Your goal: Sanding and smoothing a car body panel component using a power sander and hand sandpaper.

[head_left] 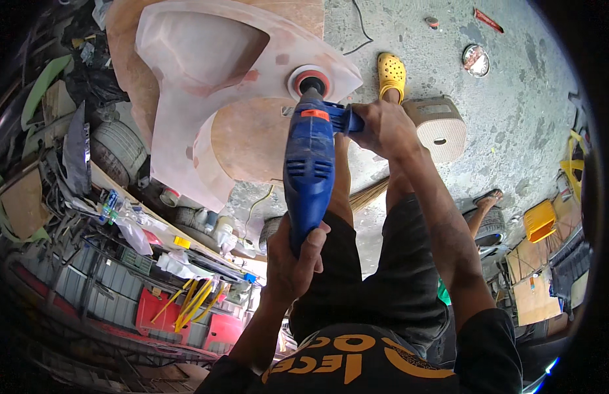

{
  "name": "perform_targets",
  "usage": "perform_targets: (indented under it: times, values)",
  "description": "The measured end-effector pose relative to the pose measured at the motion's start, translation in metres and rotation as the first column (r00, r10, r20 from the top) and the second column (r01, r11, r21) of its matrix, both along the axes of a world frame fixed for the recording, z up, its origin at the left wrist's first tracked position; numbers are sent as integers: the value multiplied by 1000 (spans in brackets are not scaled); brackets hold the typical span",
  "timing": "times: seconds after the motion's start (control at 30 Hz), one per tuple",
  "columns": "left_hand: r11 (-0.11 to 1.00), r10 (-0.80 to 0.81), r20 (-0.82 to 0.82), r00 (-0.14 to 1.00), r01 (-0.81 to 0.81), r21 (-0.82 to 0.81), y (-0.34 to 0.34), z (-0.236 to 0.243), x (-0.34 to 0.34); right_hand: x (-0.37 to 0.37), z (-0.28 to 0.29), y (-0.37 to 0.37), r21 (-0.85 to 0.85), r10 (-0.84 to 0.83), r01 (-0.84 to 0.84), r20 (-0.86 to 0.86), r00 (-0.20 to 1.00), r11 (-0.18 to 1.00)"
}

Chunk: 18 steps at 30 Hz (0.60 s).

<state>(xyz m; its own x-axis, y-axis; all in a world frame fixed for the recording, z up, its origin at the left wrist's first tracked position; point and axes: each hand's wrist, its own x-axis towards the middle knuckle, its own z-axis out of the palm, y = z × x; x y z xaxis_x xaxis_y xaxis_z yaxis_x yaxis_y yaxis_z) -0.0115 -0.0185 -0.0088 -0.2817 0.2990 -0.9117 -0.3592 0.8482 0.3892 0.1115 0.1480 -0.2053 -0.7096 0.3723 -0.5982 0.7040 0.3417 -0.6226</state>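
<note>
The floor (515, 131) is grey and rough, and it fills the far side past the blue drill. A big pale pink panel (186, 79) with a deep scooped hollow lies on a round brown board (252, 141), just past the front end of the drill. To the left of the drill runs a long counter (114, 184) heaped with bottles, bags and tools, and an old tyre (117, 151) lies beside it. To the right of the drill a small tan stool (439, 128) sits on the floor.

The blue drill (309, 171) is in the middle, pointing away from the person. Its round red and white disc (310, 82) presses on the near edge of the pink panel.

The left hand (294, 259) is shut tight around the back handle of the drill, with its fingers curled over the blue body. The right hand (380, 125) is shut tight on the side handle, just right of the drill's front end.

A yellow shoe (391, 75) stands on the floor past the right hand. A small yellow box (540, 220) lies far right of the drill.
</note>
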Motion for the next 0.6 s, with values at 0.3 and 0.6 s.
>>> perform_targets:
  times: [0.3, 0.6]
  values:
    - [989, 146, -64, 987, -146, 7, -23, -5, -38, -60, 1, -7, 43, 138, -137, -11, 990, 990]
    - [965, 262, -111, 959, -264, -3, -15, 0, -49, -95, 0, 7, 32, 225, -225, -15, 974, 974]
